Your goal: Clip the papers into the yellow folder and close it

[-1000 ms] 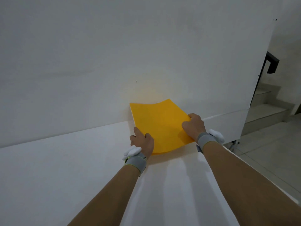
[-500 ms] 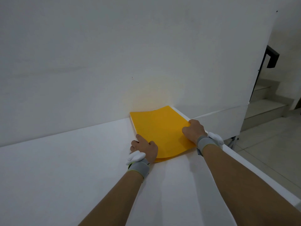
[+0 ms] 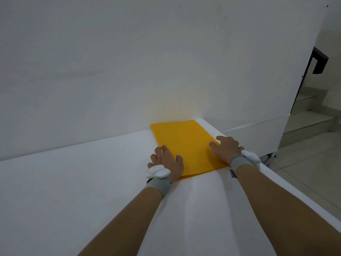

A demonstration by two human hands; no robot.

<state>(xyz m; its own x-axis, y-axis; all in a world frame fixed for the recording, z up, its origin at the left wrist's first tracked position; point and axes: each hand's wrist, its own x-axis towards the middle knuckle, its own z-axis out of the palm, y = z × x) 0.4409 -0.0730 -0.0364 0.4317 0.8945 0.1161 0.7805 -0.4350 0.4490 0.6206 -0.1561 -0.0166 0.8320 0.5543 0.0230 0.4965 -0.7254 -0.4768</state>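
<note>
The yellow folder (image 3: 186, 145) lies closed and flat on the white table (image 3: 83, 182), its far edge against the wall. My left hand (image 3: 168, 161) rests palm down on the folder's near left corner with fingers spread. My right hand (image 3: 226, 148) presses flat on its right edge. No papers show; whatever is inside is hidden by the cover.
A white wall (image 3: 129, 61) rises right behind the folder. The table's right edge (image 3: 287, 183) runs close beside my right forearm, with tiled floor (image 3: 313, 172) below. Stairs (image 3: 311, 122) and a black handrail (image 3: 320, 61) stand at the far right.
The folder's cover was bowed upward and has come down flat. Both hands have shifted from gripping its near edge to lying spread on top.
</note>
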